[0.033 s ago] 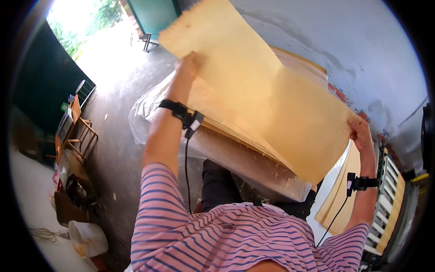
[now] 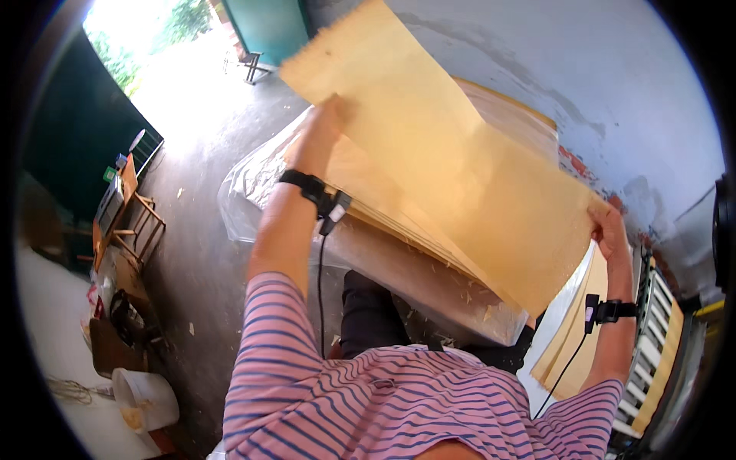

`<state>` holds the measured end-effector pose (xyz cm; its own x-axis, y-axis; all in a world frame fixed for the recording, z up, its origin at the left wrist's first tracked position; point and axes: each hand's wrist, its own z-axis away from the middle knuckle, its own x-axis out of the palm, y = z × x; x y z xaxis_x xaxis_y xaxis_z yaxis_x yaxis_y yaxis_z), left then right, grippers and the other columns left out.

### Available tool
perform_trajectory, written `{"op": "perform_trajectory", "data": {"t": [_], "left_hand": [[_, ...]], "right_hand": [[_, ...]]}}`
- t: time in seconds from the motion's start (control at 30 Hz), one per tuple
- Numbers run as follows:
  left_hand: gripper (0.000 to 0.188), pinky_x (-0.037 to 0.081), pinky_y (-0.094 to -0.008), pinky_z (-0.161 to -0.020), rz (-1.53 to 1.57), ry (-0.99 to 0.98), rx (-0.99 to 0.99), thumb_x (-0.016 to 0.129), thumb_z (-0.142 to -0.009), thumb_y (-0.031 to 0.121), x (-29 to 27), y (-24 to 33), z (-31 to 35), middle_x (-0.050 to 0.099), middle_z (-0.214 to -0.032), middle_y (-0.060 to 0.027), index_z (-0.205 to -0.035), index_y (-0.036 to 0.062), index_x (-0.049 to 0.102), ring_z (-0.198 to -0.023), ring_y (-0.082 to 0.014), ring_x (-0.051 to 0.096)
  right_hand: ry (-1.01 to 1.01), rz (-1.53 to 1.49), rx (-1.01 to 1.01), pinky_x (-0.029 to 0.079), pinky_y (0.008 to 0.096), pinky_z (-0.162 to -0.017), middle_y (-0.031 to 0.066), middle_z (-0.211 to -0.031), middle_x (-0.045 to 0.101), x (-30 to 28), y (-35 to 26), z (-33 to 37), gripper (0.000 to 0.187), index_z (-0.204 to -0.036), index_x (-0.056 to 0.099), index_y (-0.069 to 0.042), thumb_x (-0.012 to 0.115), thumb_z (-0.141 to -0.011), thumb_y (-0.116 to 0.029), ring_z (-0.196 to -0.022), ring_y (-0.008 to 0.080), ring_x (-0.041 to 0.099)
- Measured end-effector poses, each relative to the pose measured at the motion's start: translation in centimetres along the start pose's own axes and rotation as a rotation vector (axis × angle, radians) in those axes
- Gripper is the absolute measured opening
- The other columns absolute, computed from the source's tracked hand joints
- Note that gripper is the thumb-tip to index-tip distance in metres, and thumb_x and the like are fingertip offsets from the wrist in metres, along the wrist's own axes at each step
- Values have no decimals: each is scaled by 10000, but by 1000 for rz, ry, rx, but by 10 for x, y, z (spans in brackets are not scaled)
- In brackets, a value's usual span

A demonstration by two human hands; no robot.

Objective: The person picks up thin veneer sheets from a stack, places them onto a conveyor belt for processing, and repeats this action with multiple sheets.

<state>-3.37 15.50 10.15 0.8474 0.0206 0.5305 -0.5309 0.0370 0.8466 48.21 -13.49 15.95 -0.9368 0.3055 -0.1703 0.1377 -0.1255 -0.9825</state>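
A large, thin, pale-yellow sheet that looks like wood veneer (image 2: 429,146) is held up between my hands, sagging with a bend near its middle. Closed on its left edge is my left hand (image 2: 331,116), its fingers partly hidden and slightly blurred. My right hand (image 2: 608,224) pinches the right edge near a corner. The sheet's far-left end is ragged. Beneath it lies a stack of similar sheets (image 2: 376,218), partly covered by the held one, with splintery near edges. Clear plastic (image 2: 257,180) wraps around the pile's support.
More sheets (image 2: 579,330) lie by my right forearm, beside a white slatted rack (image 2: 652,356). A blue-grey wall (image 2: 529,54) rises behind the stack. On the left are a wooden stand (image 2: 134,222) and a white bucket (image 2: 153,402). Black cables hang from my wrist straps.
My left hand and the sheet's far-left end have shifted slightly right and down in the picture. The right hand has barely moved; both still hold the sheet.
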Motion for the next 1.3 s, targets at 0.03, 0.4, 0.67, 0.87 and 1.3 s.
{"op": "perform_trajectory", "data": {"t": [0.03, 0.4, 0.67, 0.87, 1.3], "left_hand": [[187, 464, -342, -605, 96, 68, -33, 467, -808, 149, -24, -23, -14, 538, -823, -113, -919, 0, 481, -714, -233, 539], [242, 357, -266, -370, -684, 498, -167, 562, -707, 68, -63, -99, 36, 526, -781, -95, -925, -8, 492, -535, -157, 497], [275, 443, -301, -469, -343, 677, -196, 643, -652, 150, -23, -87, 54, 538, -729, -90, -852, 15, 512, -628, -159, 542], [179, 357, -248, -341, -244, 604, -294, 629, -675, 134, -10, -73, 54, 497, -593, -66, -729, 34, 491, -435, -137, 468], [113, 343, -237, -323, -279, 549, -85, 595, -704, 90, -52, -101, 94, 457, -517, -39, -664, 27, 510, -378, -120, 417]], "right_hand": [[28, 54, 52, 365, 174, -355, -8, -644, 549, 3, 11, -14, 148, -831, 554, -69, 596, -699, -119, -455, 66, 488], [65, 51, 197, 501, 289, -537, 63, -814, 571, 25, 66, -1, 341, -1021, 472, -18, 575, -720, -143, -661, 156, 578], [107, 59, 282, 487, 256, -488, 62, -782, 581, 22, 86, 16, 385, -1062, 445, -50, 574, -726, -186, -585, 130, 566], [116, 44, 280, 482, 247, -479, 76, -766, 582, 32, 80, 25, 423, -1101, 400, -41, 565, -731, -165, -588, 131, 569], [85, 179, 105, 458, 239, -427, 94, -695, 583, 42, 88, 26, 485, -1160, 326, -20, 488, -705, 14, -539, 143, 570]]}}
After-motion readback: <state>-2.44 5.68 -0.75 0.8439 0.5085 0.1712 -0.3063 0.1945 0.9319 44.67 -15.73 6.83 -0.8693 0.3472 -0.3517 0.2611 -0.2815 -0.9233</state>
